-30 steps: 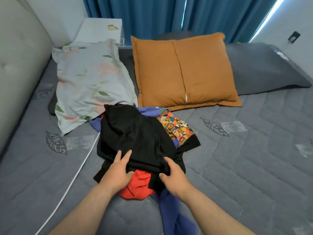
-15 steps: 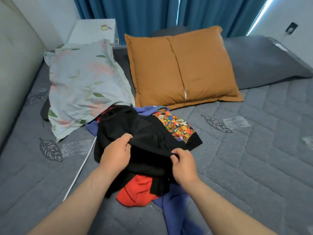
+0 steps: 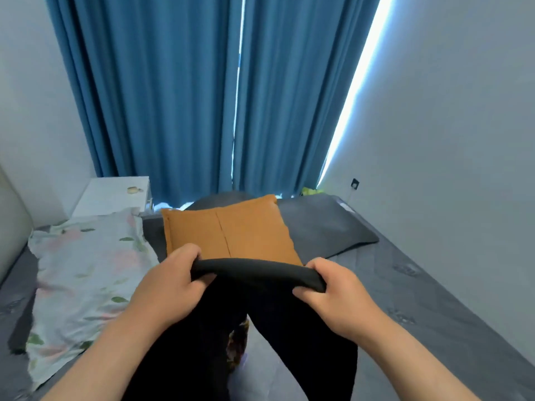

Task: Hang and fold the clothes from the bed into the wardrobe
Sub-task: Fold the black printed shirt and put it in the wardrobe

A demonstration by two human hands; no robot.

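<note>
Both hands clench the top edge of a black garment (image 3: 254, 273). The left hand (image 3: 165, 287) has its fingers curled over one end of the rolled edge and the right hand (image 3: 335, 293) has the other end, so the edge is stretched between them in a shallow arc. The garment is held up in the air above the bed (image 3: 419, 299), in front of the person. Below the edge it falls in two dark lengths that spread apart toward the bottom of the picture. In the gap between those lengths a strip of patterned cloth (image 3: 238, 340) shows, lying on the grey quilted cover; a pale bluish patch sits just beneath it, too blurred to name.

Beyond the hands an orange cushion (image 3: 231, 230) lies on the bed, its lower edge hidden by the stretched garment. A floral pillow (image 3: 84, 270) lies to the left of it and a dark grey pillow (image 3: 324, 227) to the right. At the far left a padded headboard (image 3: 11, 227) rises. A white nightstand (image 3: 107, 195) stands in the corner behind the floral pillow, with a small object on top — I cannot tell what it is. Blue curtains (image 3: 173, 96) hang behind the bed, with daylight showing at their right edge and through the slit in the middle.
</note>
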